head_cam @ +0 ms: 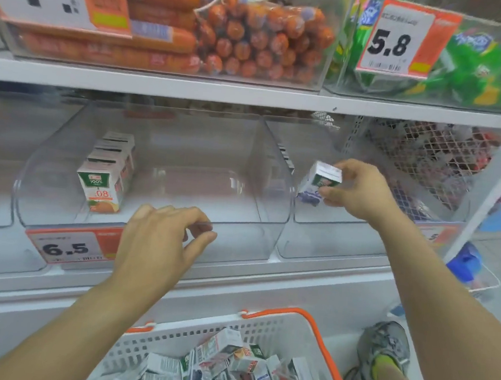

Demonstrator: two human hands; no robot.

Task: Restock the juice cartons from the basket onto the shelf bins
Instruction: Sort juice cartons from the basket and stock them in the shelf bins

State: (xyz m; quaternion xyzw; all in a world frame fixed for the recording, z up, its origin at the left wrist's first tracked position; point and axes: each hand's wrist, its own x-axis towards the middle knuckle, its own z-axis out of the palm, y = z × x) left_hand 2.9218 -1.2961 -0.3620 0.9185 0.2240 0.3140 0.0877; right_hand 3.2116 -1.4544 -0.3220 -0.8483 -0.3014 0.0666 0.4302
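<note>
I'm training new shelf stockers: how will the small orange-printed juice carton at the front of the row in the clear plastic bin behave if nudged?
The small orange-printed juice carton is boxy and flat-sided, so it should slide rather than roll. It stands taller than wide, so a high push may tip it back against the row of cartons behind. The clear plastic bin looks smooth, probably giving little grip.

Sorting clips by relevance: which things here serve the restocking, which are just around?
Job: white plastic basket with orange handle; purple-printed juice carton in right hand; clear plastic shelf bin; orange-printed juice cartons.
Around: orange sausages; green packets; grey sneaker.
</note>
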